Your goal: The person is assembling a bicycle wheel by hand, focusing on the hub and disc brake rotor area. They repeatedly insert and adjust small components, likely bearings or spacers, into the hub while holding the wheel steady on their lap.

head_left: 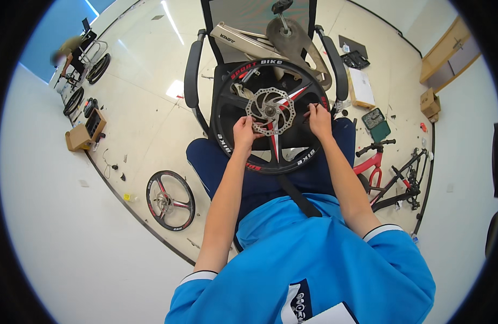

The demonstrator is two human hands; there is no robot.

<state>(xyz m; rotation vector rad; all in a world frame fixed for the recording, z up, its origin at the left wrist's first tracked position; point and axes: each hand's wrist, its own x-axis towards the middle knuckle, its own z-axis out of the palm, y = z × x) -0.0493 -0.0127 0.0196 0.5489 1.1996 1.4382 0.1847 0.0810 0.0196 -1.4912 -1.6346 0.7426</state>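
A black bicycle wheel (231,141) with red-and-white spokes lies across my lap and the seat of the office chair (192,70) before me. At its hub sits a silver brake disc (285,120) with holes and curved arms. My left hand (243,133) is closed on the disc's left edge, thumb on top and fingers partly hidden beneath it. Over the wheel's right side, my right hand (319,121) has its fingers pinched together; whatever is between them is too small to make out. Behind the wheel, a beige bicycle frame (243,40) with a pedal crank rests on the chair.
A second wheel (189,208) lies on the floor at left. Right of me are a red bike frame (372,168), a black frame (397,189), a green case (379,131) and a flat white box (362,89). Far left, a person (73,51) works beside bicycle parts and an open carton (78,138).
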